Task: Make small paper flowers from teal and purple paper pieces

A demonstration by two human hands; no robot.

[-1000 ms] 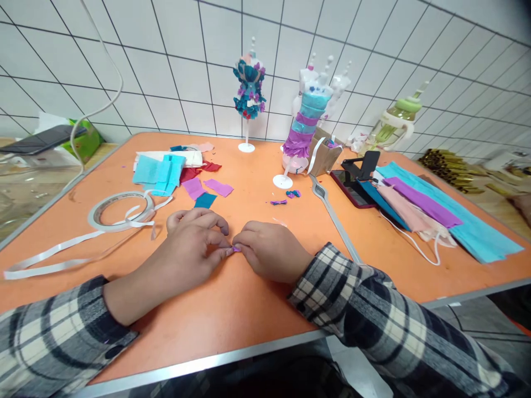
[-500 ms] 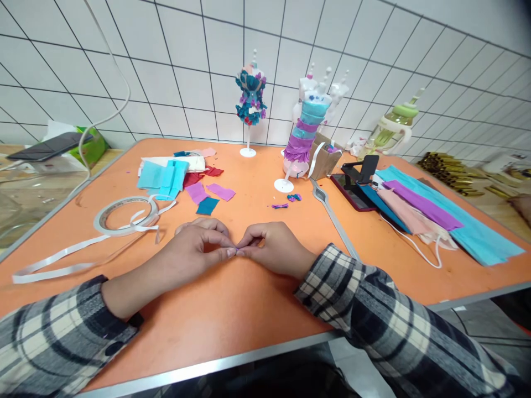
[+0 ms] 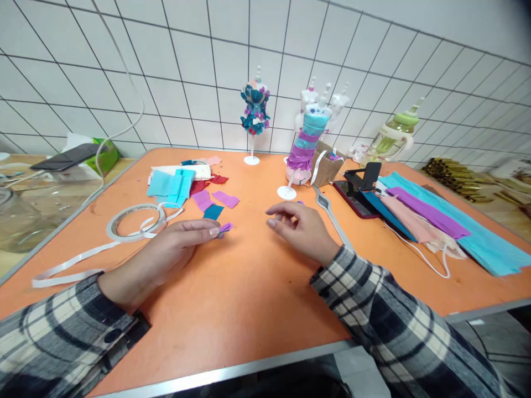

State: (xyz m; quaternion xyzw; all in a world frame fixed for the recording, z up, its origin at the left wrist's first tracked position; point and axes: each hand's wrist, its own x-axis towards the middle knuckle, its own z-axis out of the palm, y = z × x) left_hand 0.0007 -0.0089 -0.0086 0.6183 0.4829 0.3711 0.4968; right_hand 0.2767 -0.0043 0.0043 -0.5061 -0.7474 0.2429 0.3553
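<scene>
My left hand pinches a small twisted piece of purple paper between thumb and fingertips, above the orange table. It may be crepe paper or cloth; I cannot tell which. To the right, my right hand holds nothing, its thumb and forefinger apart and the other fingers curled. Purple pieces and a dark teal square lie just beyond my left hand. A roll of white double-sided tape rests left of it, its loose strip trailing across the table.
Small dress forms stand at the back, one in teal ruffles, another in blue and purple bands. Tweezers lie right of centre. Beyond are a phone, folded coloured sheets and a bottle. Light blue pieces lie back left.
My hands have come apart. The right has let go and moved right, while the left has drawn slightly left with the purple piece. The view has shifted a little.
</scene>
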